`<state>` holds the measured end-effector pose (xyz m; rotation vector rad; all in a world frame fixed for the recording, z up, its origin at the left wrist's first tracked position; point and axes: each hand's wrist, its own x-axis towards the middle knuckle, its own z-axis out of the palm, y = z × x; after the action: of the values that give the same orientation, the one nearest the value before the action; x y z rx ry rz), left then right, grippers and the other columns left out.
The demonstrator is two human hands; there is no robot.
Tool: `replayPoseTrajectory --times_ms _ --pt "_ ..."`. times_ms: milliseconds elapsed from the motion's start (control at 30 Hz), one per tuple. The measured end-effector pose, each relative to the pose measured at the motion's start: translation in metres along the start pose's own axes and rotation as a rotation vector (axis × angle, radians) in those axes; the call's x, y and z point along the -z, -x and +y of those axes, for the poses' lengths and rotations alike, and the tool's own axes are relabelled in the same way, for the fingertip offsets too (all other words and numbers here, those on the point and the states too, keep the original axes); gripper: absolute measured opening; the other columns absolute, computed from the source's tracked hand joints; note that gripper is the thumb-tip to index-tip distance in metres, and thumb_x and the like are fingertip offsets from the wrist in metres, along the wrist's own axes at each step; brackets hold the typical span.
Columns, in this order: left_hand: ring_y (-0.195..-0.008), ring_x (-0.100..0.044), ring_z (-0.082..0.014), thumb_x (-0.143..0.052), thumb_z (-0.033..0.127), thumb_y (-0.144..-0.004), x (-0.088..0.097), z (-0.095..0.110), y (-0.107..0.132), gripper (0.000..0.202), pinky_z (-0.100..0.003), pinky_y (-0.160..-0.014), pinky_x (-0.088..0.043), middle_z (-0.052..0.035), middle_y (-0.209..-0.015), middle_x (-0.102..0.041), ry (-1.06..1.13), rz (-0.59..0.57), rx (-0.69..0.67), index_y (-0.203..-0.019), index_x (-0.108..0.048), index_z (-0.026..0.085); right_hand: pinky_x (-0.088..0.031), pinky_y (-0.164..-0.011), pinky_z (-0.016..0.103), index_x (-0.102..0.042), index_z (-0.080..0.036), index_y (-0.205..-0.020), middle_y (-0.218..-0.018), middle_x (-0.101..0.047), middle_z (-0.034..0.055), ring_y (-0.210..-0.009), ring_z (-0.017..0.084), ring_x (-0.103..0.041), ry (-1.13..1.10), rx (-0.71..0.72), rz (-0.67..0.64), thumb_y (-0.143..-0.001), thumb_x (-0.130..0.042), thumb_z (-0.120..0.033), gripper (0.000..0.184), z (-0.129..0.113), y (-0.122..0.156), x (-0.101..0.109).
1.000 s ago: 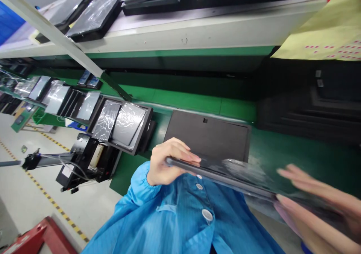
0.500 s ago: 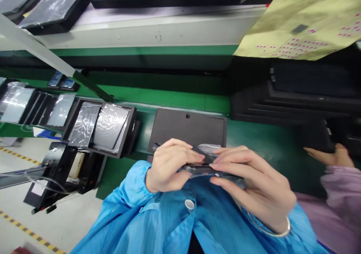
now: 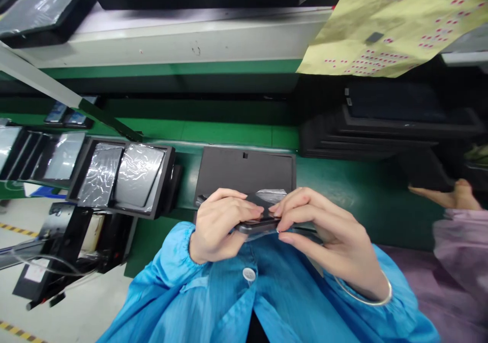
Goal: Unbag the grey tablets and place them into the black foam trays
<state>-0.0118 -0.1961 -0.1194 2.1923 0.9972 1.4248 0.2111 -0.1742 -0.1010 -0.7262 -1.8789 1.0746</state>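
Both my hands hold one flat dark panel (image 3: 256, 225) edge-on in front of my blue coat. My left hand (image 3: 219, 226) grips its left end, thumb under and fingers curled over the top. Fingertips of my right hand (image 3: 328, 236) pinch the panel's right part, where a bit of clear film (image 3: 271, 195) shows. Just beyond the panel a dark grey mat (image 3: 244, 170) lies on the green bench (image 3: 358, 190).
A black tray (image 3: 118, 176) of film-wrapped panels sits left of the mat, with more trays further left. Stacked black trays (image 3: 385, 129) stand at the right. A yellow sheet (image 3: 389, 23) hangs above. A co-worker's hand (image 3: 442, 194) in a pink sleeve reaches in from the right.
My right hand has come in from the far right to pinch the panel close to my left hand. The view has shifted to the right.
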Motion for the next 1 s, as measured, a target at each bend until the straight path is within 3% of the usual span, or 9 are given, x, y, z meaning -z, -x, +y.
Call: replayPoseTrajectory --times_ms 233,533,733,867,1000 --pt "-0.084 -0.082 -0.018 -0.061 0.006 -0.09 0.001 -0.002 0.002 0.017 -0.033 -0.09 -0.063 -0.0085 -0.093 -0.085 -0.023 -0.026 -0.003 -0.103 -0.069 0.015 -0.062 -0.076 0.03 -0.068 -0.022 -0.093 -0.09 -0.067 0.0036 -0.088 0.019 -0.069 0.053 -0.034 -0.099 -0.095 -0.073 -0.013 0.01 -0.003 -0.008 0.004" --pt "-0.081 -0.082 -0.0185 -0.064 0.01 -0.093 0.0 -0.005 0.0 0.014 -0.035 -0.086 -0.065 -0.0053 -0.092 -0.085 -0.01 0.011 0.036 -0.103 -0.071 0.018 -0.062 -0.076 0.03 -0.07 -0.021 -0.095 -0.092 -0.066 0.0034 -0.088 0.018 -0.07 0.069 0.086 0.07 -0.093 -0.068 -0.002 0.019 0.004 -0.007 -0.009" --pt "-0.079 -0.082 -0.0196 -0.079 0.017 -0.09 0.0 -0.006 0.003 0.011 -0.037 -0.085 -0.065 -0.002 -0.089 -0.085 0.009 0.068 0.172 -0.097 -0.073 0.02 -0.065 -0.09 0.037 -0.065 -0.02 -0.09 -0.09 -0.062 0.0028 -0.095 0.021 -0.069 -0.163 0.023 0.097 -0.096 -0.072 -0.013 0.011 0.003 0.001 0.005" --pt "-0.079 -0.082 -0.0188 -0.082 0.016 -0.088 -0.001 -0.007 0.005 0.013 -0.036 -0.087 -0.064 -0.0017 -0.089 -0.085 0.015 0.056 0.19 -0.097 -0.073 0.02 -0.064 -0.093 0.035 -0.07 -0.018 -0.096 -0.09 -0.063 0.0023 -0.096 0.019 -0.068 -0.057 0.06 0.19 -0.091 -0.074 -0.003 0.017 0.002 0.004 0.011" --pt "-0.081 -0.08 -0.0183 -0.082 0.014 -0.087 -0.002 -0.006 0.005 0.015 -0.035 -0.09 -0.063 -0.0015 -0.09 -0.085 -0.01 0.053 0.225 -0.098 -0.073 0.019 -0.062 -0.085 0.032 -0.071 -0.016 -0.103 -0.096 -0.067 0.0051 -0.093 0.019 -0.069 0.179 0.105 0.12 -0.089 -0.079 -0.007 0.018 0.004 0.003 -0.001"
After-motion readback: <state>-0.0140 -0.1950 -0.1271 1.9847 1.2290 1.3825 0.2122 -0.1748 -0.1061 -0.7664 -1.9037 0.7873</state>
